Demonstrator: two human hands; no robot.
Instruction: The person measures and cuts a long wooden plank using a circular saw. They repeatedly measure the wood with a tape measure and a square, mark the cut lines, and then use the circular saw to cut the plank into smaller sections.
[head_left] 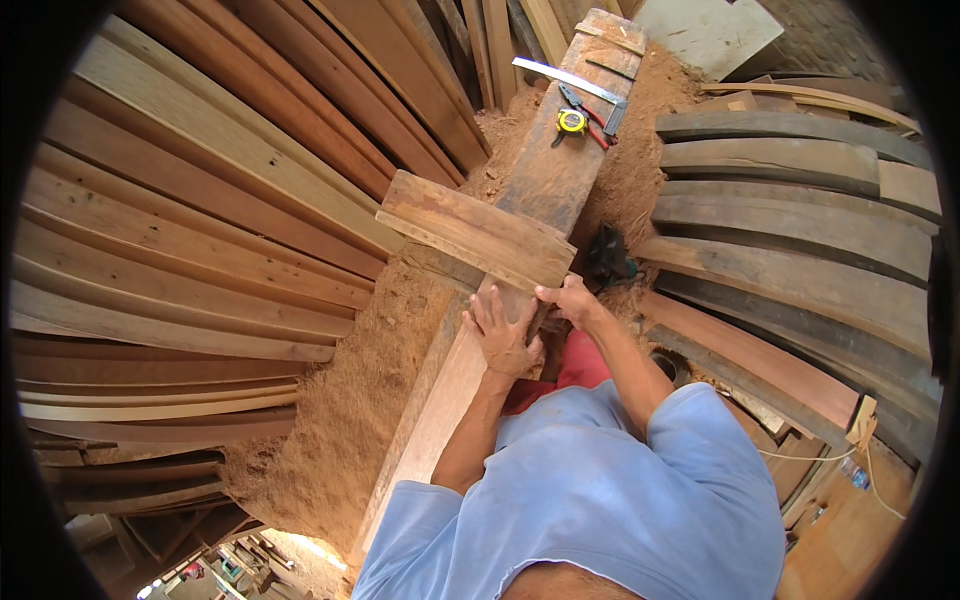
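Plank [432, 418] under splayed left hand [507, 347]; right hand [573, 299] curled at block [480, 232], partly hidden, grip unclear.

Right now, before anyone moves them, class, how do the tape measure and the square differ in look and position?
The tape measure is compact and rounded; the square is long and L-shaped. The tape measure is yellow and black, the square silvery and grey. The square's blade juts past the plank's left edge; the tape measure does not. Both lie on the plank.
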